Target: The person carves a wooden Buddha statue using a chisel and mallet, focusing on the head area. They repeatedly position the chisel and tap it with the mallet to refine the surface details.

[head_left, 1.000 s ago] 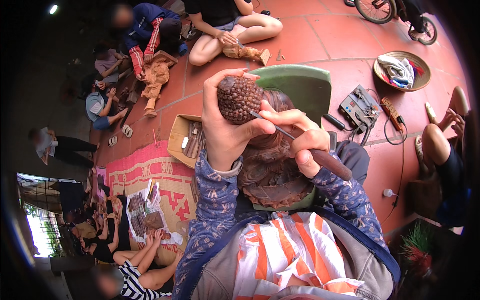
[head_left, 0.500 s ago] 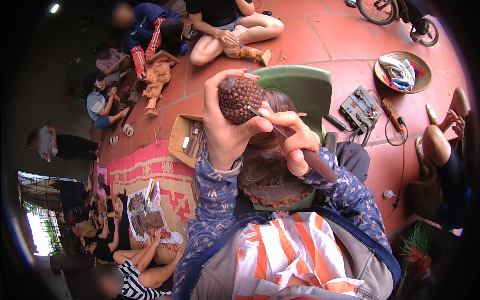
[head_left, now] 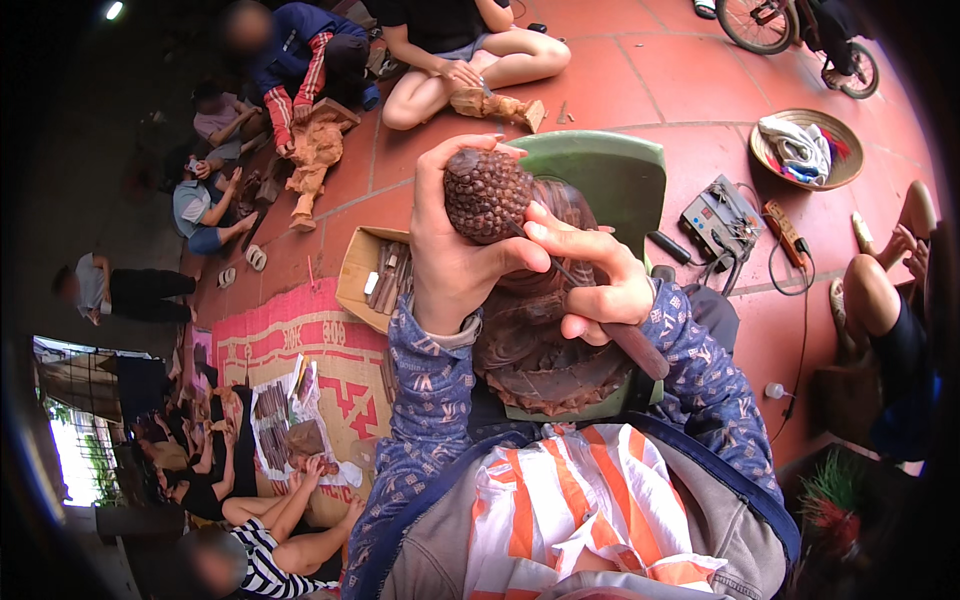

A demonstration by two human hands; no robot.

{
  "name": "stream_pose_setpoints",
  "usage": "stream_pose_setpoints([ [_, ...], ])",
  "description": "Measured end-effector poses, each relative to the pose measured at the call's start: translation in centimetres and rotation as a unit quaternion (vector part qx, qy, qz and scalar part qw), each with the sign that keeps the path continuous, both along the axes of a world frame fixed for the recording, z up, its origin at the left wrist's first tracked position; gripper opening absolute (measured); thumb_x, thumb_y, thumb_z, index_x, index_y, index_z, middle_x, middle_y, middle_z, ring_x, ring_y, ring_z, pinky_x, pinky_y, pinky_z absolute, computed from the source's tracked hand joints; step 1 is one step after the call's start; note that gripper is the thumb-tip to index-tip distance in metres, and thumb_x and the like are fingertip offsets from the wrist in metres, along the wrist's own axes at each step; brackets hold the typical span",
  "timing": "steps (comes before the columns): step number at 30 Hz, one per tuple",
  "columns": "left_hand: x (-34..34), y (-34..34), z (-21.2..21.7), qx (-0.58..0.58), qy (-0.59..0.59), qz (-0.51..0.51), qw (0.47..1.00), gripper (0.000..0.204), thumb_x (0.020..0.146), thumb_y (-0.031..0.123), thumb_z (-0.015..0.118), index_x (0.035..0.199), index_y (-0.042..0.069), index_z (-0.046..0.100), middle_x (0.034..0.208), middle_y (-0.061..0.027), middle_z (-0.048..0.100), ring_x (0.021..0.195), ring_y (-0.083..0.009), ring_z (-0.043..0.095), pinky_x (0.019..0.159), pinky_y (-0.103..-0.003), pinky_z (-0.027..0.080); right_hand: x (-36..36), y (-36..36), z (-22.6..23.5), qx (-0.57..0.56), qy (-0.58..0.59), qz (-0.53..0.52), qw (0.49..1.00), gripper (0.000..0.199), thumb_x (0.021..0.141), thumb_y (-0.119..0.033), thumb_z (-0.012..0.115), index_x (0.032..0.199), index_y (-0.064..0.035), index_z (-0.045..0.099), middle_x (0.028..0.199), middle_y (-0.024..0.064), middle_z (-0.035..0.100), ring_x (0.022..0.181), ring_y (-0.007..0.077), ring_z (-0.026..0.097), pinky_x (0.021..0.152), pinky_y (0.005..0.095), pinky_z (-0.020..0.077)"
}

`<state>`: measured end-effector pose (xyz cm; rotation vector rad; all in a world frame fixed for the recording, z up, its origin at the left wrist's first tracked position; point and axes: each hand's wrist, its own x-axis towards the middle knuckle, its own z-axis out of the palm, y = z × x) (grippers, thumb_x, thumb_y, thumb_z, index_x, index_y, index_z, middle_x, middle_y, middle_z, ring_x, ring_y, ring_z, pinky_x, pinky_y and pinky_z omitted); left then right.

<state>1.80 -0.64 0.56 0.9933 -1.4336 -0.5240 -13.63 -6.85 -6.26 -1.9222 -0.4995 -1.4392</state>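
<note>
A dark brown carved wooden statue [head_left: 545, 355] stands upright between my legs, its knobbed head [head_left: 484, 195] uppermost. My left hand [head_left: 452, 265] is wrapped round the side of that head, thumb along the near side. My right hand [head_left: 600, 275] grips a carving chisel [head_left: 634, 350] with a thin metal shaft and a brown wooden handle, which slants down to the right. The chisel's tip meets the lower right of the knobs, close to my left thumb, and its very end is hard to make out. The statue's face is hidden by my hands.
Behind the statue is a green plastic chair [head_left: 630, 175]. A cardboard box [head_left: 358, 275] of chisels stands to the left. Right lie a grey control box [head_left: 722, 225], power strip [head_left: 785, 232] and woven basket [head_left: 845, 170]. Several people sit around; one holds a reddish carving [head_left: 315, 160].
The chisel tip has shifted down and right across the knobs, its blade now less visible. My right hand and the handle have tilted slightly lower. My left hand keeps its grip.
</note>
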Motion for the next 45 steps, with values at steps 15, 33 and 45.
stream_pose_setpoints([
  [15, -0.3, -0.2, 0.0, -0.007, 0.001, 0.022, 1.0, 0.09, 0.055, 0.035, 0.091, 0.122, 0.002, 0.041, 0.112, -0.0106, 0.059, 0.093, -0.0152, 0.062, 0.084, -0.029, 0.051, 1.7, -4.8, -0.1, -0.103, -0.064, 0.086, 0.989, 0.043, 0.085, -0.037, 0.067, 0.069, -0.0033, 0.047, 0.12, 0.0392, 0.052, 0.116, 0.0506, 0.053, 0.098, 0.06, 0.0391],
  [33, -0.1, -0.1, -0.6, -0.019, -0.018, 0.026, 0.999, 0.098, 0.049, 0.042, 0.089, 0.124, 0.001, 0.04, 0.115, -0.013, 0.058, 0.103, -0.0176, 0.059, 0.089, -0.031, 0.049, 1.1, -4.6, 0.3, -0.145, -0.061, 0.054, 0.986, 0.041, 0.081, -0.027, 0.073, 0.067, -0.0028, 0.043, 0.124, 0.0398, 0.049, 0.116, 0.0531, 0.051, 0.1, 0.0598, 0.0378],
  [45, -0.1, -0.1, -0.6, -0.008, 0.0, 0.033, 0.999, 0.097, 0.051, 0.045, 0.088, 0.123, 0.001, 0.041, 0.113, -0.0123, 0.059, 0.097, -0.0161, 0.061, 0.087, -0.029, 0.05, 1.3, -4.2, 0.7, -0.167, -0.058, 0.004, 0.984, 0.038, 0.076, -0.023, 0.076, 0.067, -0.0026, 0.045, 0.123, 0.04, 0.049, 0.118, 0.0491, 0.051, 0.101, 0.0558, 0.0391],
])
